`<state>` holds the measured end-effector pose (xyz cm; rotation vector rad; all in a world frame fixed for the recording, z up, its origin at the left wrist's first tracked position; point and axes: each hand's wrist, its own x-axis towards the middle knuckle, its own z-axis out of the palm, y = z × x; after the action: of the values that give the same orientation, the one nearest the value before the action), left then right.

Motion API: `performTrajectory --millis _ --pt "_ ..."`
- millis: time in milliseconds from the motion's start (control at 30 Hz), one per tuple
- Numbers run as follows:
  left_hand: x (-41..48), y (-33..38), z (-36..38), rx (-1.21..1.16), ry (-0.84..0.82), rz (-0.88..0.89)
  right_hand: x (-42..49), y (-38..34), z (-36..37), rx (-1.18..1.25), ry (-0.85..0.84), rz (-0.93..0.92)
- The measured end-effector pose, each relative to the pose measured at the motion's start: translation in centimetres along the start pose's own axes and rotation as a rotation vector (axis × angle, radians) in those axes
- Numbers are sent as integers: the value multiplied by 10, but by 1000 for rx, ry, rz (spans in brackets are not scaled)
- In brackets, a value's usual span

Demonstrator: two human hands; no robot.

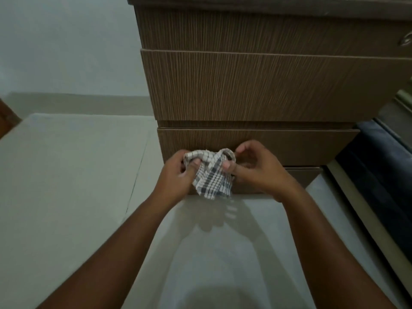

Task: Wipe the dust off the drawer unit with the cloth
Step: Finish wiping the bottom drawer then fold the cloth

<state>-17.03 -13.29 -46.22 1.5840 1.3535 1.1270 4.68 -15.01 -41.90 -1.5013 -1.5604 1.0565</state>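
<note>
Bunched between both hands, a white-and-blue checked cloth (211,173) is pinched by left hand (178,175) and right hand (256,168) fingers before the brown wood-grain drawer unit (256,85).

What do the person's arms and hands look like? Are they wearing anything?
The left hand and the right hand are bare: no gloves, rings, watch or bracelets show. Both forearms are bare too, with no sleeves in view as far as the picture's bottom edge.

There is one camera, worn on the person's head. It looks forward and down, close to the front of the drawer unit (256,85) and the pale floor (66,175) below.
</note>
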Motion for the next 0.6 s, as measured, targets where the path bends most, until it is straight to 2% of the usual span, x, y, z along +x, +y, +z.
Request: performTrajectory --millis 100,233,333,433,600 --pt "3 11 1 -84 15 -31 1 -4 2 -115 -87 -84" --pt "4 21 -1 -218 -109 -103 3 0 2 -145 59 -98" --pt "5 24 -2 -126 -218 -68 6 3 -3 -194 108 -107" --pt "9 22 4 28 -152 -20 11 2 -9 -219 107 -94" --pt "15 25 19 -21 -112 -28 23 -3 -20 -235 49 -77"
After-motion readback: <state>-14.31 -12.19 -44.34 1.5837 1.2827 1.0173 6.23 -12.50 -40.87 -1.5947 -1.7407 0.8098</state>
